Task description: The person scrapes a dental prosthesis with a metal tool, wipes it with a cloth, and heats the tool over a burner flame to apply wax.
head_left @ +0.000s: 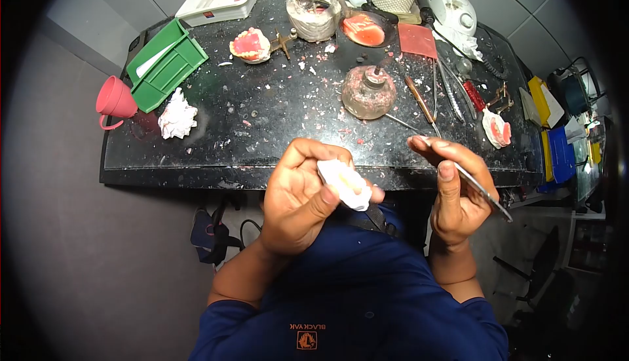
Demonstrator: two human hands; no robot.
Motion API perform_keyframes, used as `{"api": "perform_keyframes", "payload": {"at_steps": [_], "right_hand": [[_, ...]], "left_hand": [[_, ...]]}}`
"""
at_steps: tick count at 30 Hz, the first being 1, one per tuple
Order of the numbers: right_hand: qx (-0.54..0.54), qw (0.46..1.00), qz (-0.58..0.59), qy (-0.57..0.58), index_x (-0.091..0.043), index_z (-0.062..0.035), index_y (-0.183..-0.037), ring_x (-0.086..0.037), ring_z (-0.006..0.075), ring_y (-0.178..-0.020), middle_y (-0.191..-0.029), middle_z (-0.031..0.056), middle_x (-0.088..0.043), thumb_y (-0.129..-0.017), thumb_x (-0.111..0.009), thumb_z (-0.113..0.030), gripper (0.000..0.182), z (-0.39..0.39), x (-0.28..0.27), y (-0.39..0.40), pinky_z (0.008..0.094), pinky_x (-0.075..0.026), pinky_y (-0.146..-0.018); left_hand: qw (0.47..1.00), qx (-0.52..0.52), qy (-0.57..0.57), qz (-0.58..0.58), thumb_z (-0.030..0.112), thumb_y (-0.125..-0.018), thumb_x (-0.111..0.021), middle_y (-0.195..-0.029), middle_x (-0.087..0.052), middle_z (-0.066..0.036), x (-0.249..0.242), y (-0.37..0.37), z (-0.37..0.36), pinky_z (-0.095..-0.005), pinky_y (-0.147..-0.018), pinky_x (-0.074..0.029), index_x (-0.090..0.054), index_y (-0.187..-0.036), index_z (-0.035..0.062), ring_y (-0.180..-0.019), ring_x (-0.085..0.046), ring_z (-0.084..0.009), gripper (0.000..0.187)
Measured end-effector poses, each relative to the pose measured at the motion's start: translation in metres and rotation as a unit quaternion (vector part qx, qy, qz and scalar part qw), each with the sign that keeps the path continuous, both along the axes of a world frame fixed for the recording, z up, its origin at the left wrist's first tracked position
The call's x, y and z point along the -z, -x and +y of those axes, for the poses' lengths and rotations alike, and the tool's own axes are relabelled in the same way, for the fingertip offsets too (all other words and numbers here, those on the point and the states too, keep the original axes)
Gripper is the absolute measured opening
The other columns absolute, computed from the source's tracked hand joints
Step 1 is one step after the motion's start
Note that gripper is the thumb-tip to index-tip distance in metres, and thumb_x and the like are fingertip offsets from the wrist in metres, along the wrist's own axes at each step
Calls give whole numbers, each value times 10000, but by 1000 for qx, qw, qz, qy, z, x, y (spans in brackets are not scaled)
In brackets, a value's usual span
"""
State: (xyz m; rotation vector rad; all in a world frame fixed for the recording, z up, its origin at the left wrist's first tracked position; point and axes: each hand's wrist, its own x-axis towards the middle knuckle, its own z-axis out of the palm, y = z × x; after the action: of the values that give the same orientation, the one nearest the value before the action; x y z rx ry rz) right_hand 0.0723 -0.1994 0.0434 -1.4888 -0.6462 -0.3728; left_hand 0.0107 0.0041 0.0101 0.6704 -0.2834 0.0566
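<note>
My left hand [291, 200] is closed around a small white plaster dental cast [343, 183], tilted in front of my chest near the bench's front edge. A yellowish patch shows on the cast's upper face. Off to the right, my right hand [462, 194] grips a thin metal dental instrument [483, 192] between thumb and fingers. One end of it points down to the right; the other end lies by my fingertips and is partly hidden. The instrument and the cast are well apart.
On the dark bench [262, 145], scattered with scraps, stand a glass burner [369, 92], a pink wax sheet [417, 40], a bowl of pink wax [363, 30], and several hand tools. A green tray [167, 63], pink cup [116, 99] and crumpled tissue [177, 115] lie left; articulated dental model [496, 128] right.
</note>
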Motion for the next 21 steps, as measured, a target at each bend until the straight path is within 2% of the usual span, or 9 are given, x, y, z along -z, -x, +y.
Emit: {"api": "perform_keyframes", "payload": {"at_steps": [1, 4, 7, 8, 11, 12, 14, 18, 21], "right_hand": [[-1, 1000, -25, 8, -679, 76, -1080, -735, 314, -1011, -1057, 240, -729, -980, -607, 10, 139, 0, 0, -1, 399, -586, -915], [-11, 999, -34, 32, -692, 53, -1071, -732, 315, -1005, -1049, 243, -733, -961, -627, 11, 135, 3, -7, 10, 405, -583, -905], [-61, 992, -43, 99, -690, 30, -1082, -740, 316, -981, -1051, 228, -736, -959, -672, -27, 137, 4, -12, 22, 393, -598, -879], [-72, 988, -63, 122, -685, 29, -1094, -743, 319, -992, -1069, 222, -734, -960, -681, -28, 146, 4, -12, 24, 390, -606, -878], [-94, 983, -100, 123, -670, 39, -1137, -735, 347, -1045, -1115, 232, -720, -971, -670, -21, 177, 10, -8, 28, 396, -603, -912], [-93, 983, -100, 123, -670, 39, -1137, -735, 347, -1045, -1115, 232, -720, -971, -670, -21, 177, 12, -7, 29, 396, -603, -912], [-104, 986, -92, 93, -660, 42, -1159, -730, 351, -1065, -1123, 233, -716, -977, -666, -30, 195, 14, -6, 31, 396, -602, -918], [-102, 984, -95, 113, -657, 39, -1164, -727, 348, -1075, -1130, 230, -714, -984, -662, -39, 196, 14, -4, 30, 397, -600, -925], [-92, 984, -101, 115, -663, 31, -1154, -728, 346, -1075, -1121, 221, -718, -984, -666, -48, 187, 13, -3, 25, 396, -601, -925]], "left_hand": [[1000, 1, 0, 0, 17, -978, -643, -1207, -556, -212, 2, 0, -2, -513, -981, -552, -369, -1272, 10, -1098, -687, -395, 401], [981, -136, -115, -79, -116, -933, -634, -1182, -545, -218, 4, 0, -9, -551, -1043, -534, -363, -1157, 37, -1179, -644, -452, 383], [962, -200, -139, -121, -143, -919, -635, -1158, -528, -202, 6, 1, -13, -556, -1050, -529, -338, -1161, 42, -1221, -611, -493, 425], [956, -215, -148, -135, -127, -910, -660, -1132, -512, -188, 7, 0, -15, -575, -1079, -501, -324, -1157, 40, -1238, -583, -536, 449], [924, -249, -214, -195, -70, -927, -677, -1200, -515, -211, 8, -3, -16, -565, -1115, -471, -312, -1184, 42, -1304, -537, -521, 460], [924, -249, -214, -195, -70, -927, -677, -1200, -515, -211, 5, -2, -16, -565, -1115, -471, -312, -1184, 42, -1304, -537, -521, 460], [918, -239, -293, -118, -11, -950, -678, -1365, -476, -298, -3, 3, -17, -531, -1142, -439, -291, -1211, 44, -1380, -474, -494, 470], [936, -256, -216, -105, 93, -991, -661, -1354, -478, -293, 7, -4, -27, -552, -1148, -418, -285, -1160, 80, -1401, -430, -524, 412], [939, -212, -240, -130, 102, -1000, -647, -1438, -435, -386, 10, -5, -25, -569, -1160, -387, -265, -1168, 88, -1424, -410, -505, 418]]}}
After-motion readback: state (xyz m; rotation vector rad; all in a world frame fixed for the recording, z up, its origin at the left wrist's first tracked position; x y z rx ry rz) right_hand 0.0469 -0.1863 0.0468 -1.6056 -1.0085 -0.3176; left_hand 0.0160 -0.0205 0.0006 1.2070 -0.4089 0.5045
